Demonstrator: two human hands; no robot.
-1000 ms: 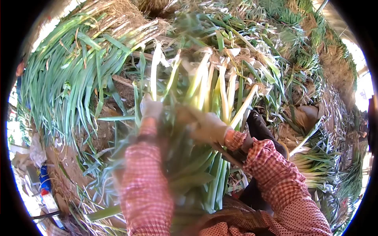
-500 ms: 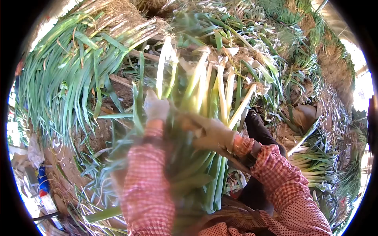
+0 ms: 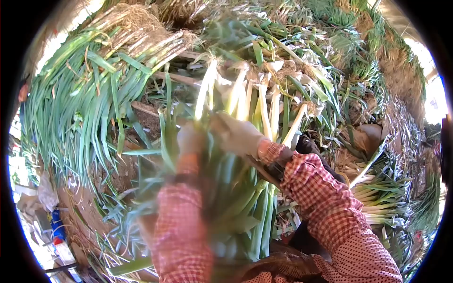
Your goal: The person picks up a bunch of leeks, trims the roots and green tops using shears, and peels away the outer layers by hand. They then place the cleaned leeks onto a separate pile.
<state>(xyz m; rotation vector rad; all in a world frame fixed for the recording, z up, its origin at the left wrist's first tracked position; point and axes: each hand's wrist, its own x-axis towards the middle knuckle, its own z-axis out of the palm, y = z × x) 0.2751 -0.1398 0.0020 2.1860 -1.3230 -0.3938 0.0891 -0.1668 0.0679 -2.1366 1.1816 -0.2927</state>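
Note:
My left hand (image 3: 190,137), in a pale glove and blurred, is closed round a green onion stalk (image 3: 206,89) whose white end points up. Close beside it on the right, my right hand (image 3: 238,135), also gloved, lies over the green part of several stalks; its fingers are partly smeared and what they hold is unclear. White stalk ends (image 3: 265,111) with roots fan out above and right of my right hand. Long green leaves (image 3: 259,226) hang down below both hands.
A big heap of green onions (image 3: 75,104) lies at the left. More stalks and leaves (image 3: 321,70) pile up at the back and right. A small bunch (image 3: 377,203) with pale ends sits at the right. A blue bottle-like object (image 3: 57,226) is at the lower left.
My left hand and its stalk have moved right, towards the other stalks. My right hand has shifted slightly up and left, so the two hands are now closer together.

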